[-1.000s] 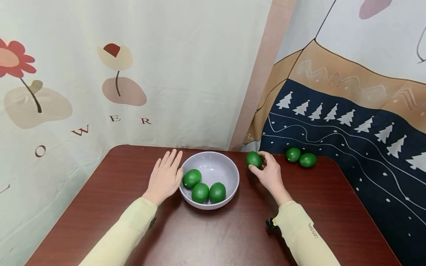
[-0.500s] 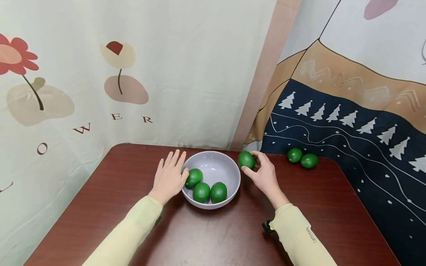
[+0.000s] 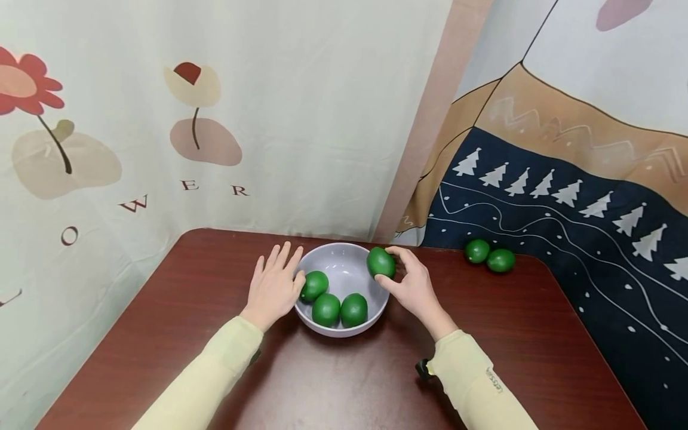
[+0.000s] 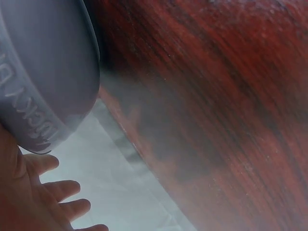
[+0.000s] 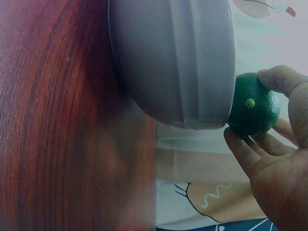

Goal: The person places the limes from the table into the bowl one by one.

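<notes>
A pale lavender bowl (image 3: 344, 272) stands on the table and holds three green limes, among them one lime (image 3: 325, 310) near its front. My right hand (image 3: 411, 285) pinches another lime (image 3: 380, 263) between thumb and fingers, over the bowl's right rim. In the right wrist view this lime (image 5: 254, 104) appears beside the bowl's rim, part of it hidden behind the bowl. My left hand (image 3: 273, 289) rests at the bowl's left side, fingers straight and spread. The left wrist view has the fingers (image 4: 62, 190) by the bowl's wall (image 4: 53, 62), which bears raised lettering.
Two more limes lie side by side at the table's back right, the nearer lime (image 3: 501, 261) right of the other lime (image 3: 476, 251). Printed curtains (image 3: 322, 119) hang right behind the reddish-brown table (image 3: 312, 382).
My right hand has carried its lime leftward, from the table beside the bowl to over the rim. The left hand shifted slightly right against the bowl. The view has moved a little.
</notes>
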`<state>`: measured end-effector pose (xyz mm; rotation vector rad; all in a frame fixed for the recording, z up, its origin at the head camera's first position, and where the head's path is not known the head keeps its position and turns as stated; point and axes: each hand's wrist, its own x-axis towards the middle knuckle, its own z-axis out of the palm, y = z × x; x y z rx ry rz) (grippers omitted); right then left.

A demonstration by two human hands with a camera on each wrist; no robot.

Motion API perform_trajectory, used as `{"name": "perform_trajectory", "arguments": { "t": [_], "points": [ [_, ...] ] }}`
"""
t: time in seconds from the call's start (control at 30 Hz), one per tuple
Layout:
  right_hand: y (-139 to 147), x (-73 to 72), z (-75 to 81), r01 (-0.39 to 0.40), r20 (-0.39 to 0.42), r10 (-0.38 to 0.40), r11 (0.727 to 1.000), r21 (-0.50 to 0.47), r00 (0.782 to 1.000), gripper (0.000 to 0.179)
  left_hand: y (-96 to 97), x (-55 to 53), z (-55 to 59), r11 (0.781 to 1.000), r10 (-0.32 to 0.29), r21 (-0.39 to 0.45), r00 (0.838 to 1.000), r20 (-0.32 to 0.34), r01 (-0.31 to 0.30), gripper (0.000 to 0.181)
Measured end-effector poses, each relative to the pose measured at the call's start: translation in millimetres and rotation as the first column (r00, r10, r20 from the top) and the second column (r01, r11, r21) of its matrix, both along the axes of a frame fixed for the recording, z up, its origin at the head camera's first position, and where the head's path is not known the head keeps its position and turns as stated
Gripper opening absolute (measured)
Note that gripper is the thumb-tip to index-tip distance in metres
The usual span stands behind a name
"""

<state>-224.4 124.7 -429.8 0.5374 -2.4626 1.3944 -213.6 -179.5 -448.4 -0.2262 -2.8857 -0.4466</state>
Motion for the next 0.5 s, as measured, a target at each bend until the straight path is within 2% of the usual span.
{"name": "perform_trajectory", "arguments": {
  "t": [0.5],
  "points": [
    [-14.4,-4.0,0.8,-0.103,0.031,0.102,0.993,0.053,0.994,0.055,-0.4,0.5,0.4,1.000,-0.004,-0.021,1.000,0.004,0.004,0.058]
  ]
}}
